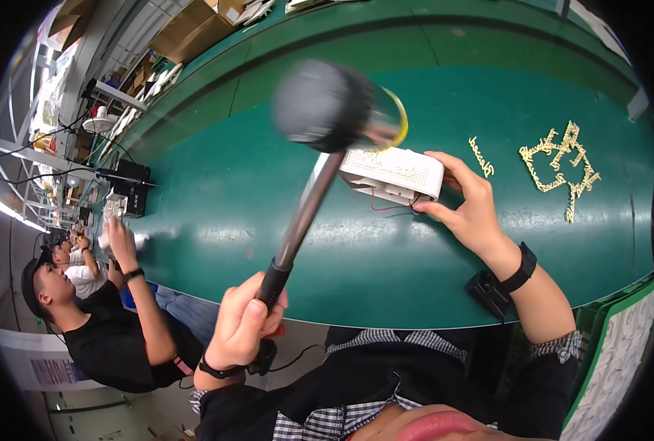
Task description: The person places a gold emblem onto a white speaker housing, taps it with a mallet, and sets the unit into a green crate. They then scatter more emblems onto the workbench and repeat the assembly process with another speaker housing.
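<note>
My left hand (pixel 244 323) is closed round the black grip of a mallet (pixel 301 209), whose handle slants up and away from me. Its thick head is black at one end and has a clear, yellow-rimmed part at the other; motion blurs it. My right hand (pixel 468 204) grips the right end of a white box-shaped housing (pixel 408 173) with a perforated top, fingers behind and thumb in front. Gold script lettering lies on that top, partly hidden by the mallet head. Thin red and black wires hang from the housing's open near side.
Gold script-shaped pieces (pixel 558 169) lie in a loose cluster on the green table (pixel 268 198), with a single one (pixel 480 156) nearer the housing. A small black object (pixel 488 294) sits by my right wrist. Cardboard boxes (pixel 187 33) stand beyond. At left a co-worker (pixel 117 331) handles something white.
</note>
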`<state>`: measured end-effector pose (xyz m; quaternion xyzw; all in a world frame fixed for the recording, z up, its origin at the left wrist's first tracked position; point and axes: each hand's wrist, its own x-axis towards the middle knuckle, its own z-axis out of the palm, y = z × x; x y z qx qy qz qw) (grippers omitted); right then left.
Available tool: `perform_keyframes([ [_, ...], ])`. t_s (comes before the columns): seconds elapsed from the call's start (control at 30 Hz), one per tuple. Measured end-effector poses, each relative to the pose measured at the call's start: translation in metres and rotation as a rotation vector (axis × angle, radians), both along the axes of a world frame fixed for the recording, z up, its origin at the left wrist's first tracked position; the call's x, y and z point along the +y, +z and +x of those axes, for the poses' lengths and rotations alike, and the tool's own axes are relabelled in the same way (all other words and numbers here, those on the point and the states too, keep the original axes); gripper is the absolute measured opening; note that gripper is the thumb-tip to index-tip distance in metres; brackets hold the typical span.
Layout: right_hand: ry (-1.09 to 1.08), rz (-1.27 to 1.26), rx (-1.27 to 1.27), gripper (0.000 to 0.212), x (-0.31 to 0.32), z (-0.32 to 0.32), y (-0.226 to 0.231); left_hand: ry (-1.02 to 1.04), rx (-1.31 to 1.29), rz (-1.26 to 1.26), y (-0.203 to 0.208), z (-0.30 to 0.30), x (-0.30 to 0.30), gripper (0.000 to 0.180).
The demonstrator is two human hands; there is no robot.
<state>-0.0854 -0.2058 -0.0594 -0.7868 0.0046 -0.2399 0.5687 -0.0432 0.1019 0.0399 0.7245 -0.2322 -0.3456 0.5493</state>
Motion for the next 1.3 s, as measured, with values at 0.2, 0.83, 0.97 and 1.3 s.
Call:
perform_keyframes([
  [0.2,0.012,-0.017,0.012,0.061,0.003,-0.003,0.0,0.07,-0.007,0.218,0.002,0.003,0.005,0.046],
  [0.83,-0.016,-0.006,0.02,0.061,0.009,0.0,0.0,-0.083,-0.084,-0.086,-0.008,-0.004,0.008,0.041],
  [0.97,-0.009,-0.032,0.02,0.062,0.006,-0.002,0.002,-0.04,0.004,0.107,0.0,0.004,-0.009,0.04],
  [1.3,-0.002,-0.048,0.059,0.058,0.006,-0.004,-0.003,0.123,-0.029,0.075,-0.001,0.032,-0.008,0.027],
])
